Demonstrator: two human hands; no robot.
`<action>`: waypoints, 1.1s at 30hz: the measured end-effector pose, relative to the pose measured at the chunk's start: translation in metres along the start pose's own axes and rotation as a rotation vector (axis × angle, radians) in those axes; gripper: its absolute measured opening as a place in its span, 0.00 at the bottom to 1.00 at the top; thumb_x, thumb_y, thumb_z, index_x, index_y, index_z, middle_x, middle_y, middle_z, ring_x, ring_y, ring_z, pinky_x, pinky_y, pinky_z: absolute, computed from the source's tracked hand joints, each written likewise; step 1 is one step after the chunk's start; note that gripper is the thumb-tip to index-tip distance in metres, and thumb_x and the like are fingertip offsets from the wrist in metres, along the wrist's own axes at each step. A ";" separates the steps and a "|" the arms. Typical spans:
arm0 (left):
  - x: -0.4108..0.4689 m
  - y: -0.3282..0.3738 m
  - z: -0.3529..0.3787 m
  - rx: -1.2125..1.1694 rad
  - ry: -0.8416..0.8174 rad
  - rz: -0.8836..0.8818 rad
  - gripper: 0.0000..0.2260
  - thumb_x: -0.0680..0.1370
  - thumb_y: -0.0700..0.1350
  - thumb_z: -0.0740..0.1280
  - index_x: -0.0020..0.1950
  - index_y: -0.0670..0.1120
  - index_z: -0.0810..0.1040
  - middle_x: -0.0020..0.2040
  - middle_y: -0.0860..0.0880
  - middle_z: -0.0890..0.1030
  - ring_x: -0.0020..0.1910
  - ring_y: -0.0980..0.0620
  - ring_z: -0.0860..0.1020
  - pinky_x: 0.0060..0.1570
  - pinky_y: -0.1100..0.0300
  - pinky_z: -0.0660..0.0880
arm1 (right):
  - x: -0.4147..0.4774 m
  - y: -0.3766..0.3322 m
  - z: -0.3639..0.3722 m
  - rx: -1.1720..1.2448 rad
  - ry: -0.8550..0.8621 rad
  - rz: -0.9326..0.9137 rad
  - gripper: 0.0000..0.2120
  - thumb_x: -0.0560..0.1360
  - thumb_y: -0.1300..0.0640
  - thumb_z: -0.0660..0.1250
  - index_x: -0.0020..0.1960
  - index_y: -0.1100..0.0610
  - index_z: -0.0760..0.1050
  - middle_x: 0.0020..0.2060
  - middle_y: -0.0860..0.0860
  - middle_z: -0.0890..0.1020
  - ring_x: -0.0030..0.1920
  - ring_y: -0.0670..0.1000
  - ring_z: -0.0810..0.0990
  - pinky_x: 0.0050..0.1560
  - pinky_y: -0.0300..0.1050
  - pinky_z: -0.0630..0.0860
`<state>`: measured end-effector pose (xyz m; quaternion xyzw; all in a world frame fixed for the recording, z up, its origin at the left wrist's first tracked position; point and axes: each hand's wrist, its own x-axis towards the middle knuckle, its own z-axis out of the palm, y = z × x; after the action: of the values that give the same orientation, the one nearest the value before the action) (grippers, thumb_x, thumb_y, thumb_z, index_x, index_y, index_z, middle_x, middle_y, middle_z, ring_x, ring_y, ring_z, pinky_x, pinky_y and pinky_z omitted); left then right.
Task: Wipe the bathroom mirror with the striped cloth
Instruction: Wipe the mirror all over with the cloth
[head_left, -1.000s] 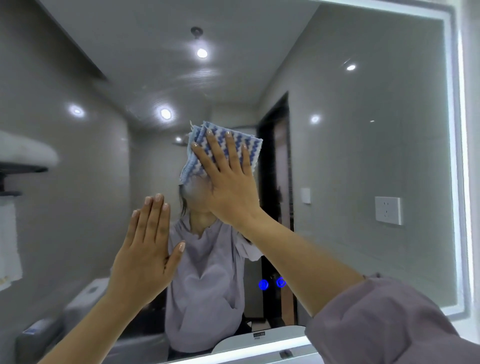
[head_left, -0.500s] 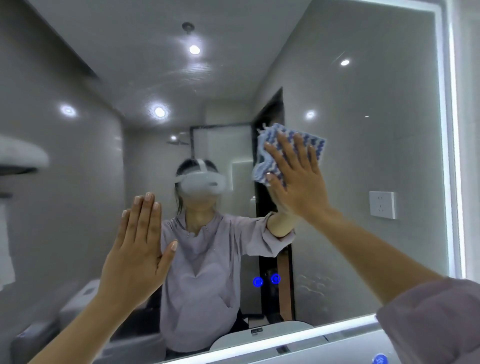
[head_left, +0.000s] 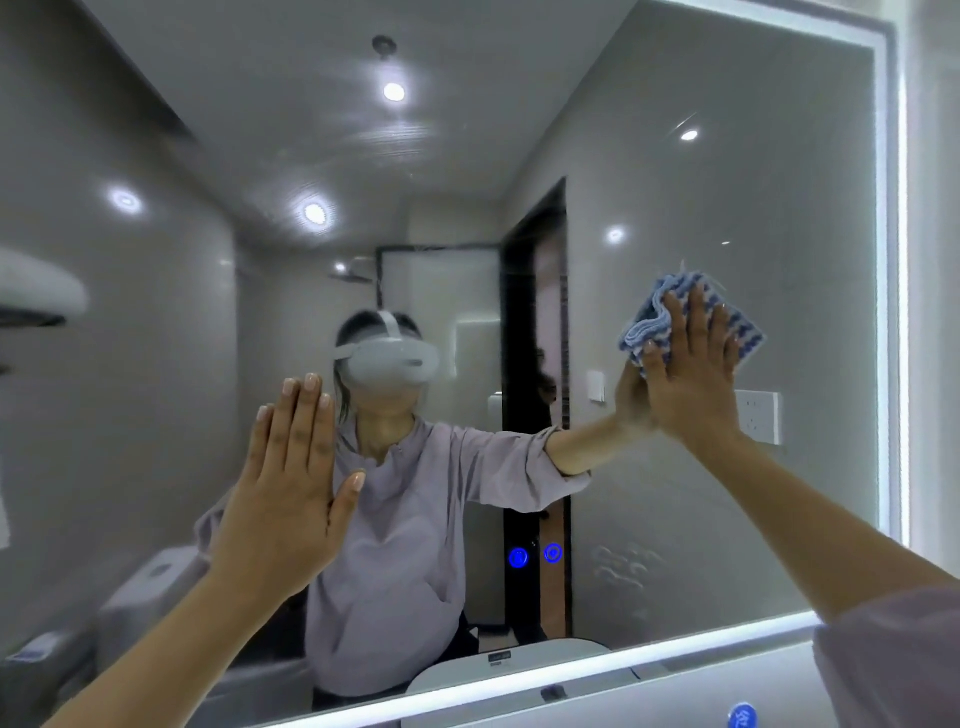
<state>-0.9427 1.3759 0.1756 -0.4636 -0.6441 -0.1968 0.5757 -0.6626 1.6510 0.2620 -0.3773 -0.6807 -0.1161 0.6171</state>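
Across the whole view, a lit-edged bathroom mirror (head_left: 675, 493) reflects a person. Right hand (head_left: 685, 379), fingers flat and spread, presses a striped cloth (head_left: 644, 322) against its right side. Left hand (head_left: 288, 499) rests open-palmed, holding nothing.

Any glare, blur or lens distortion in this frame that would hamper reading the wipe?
Head view: wide-angle bending bows the mirror edges; its lit border blooms white at right; reflected ceiling spots flare softly; striped cloth under the right hand is slightly soft but readable; left hand is sharp.
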 end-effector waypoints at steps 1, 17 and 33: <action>0.000 0.000 0.000 -0.008 -0.001 -0.004 0.33 0.80 0.55 0.48 0.77 0.35 0.47 0.78 0.37 0.48 0.78 0.39 0.48 0.77 0.47 0.44 | -0.001 0.000 0.004 0.010 -0.015 -0.005 0.29 0.79 0.39 0.40 0.78 0.47 0.42 0.78 0.52 0.48 0.78 0.57 0.45 0.75 0.54 0.36; -0.001 0.002 0.001 -0.034 -0.041 -0.033 0.32 0.80 0.56 0.46 0.77 0.35 0.47 0.79 0.37 0.46 0.78 0.40 0.47 0.77 0.45 0.47 | -0.097 -0.118 0.024 -0.006 -0.141 -0.249 0.31 0.80 0.40 0.41 0.78 0.52 0.38 0.77 0.56 0.38 0.76 0.62 0.37 0.73 0.65 0.38; 0.000 0.000 -0.004 -0.088 -0.028 -0.015 0.33 0.80 0.54 0.50 0.78 0.38 0.45 0.79 0.39 0.47 0.78 0.42 0.48 0.77 0.51 0.41 | -0.129 -0.146 0.018 -0.065 -0.189 -0.551 0.28 0.81 0.39 0.44 0.78 0.47 0.49 0.78 0.51 0.47 0.78 0.57 0.42 0.75 0.53 0.34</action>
<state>-0.9411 1.3727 0.1762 -0.4860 -0.6464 -0.2227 0.5443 -0.7780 1.5142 0.1833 -0.2068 -0.8079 -0.2656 0.4838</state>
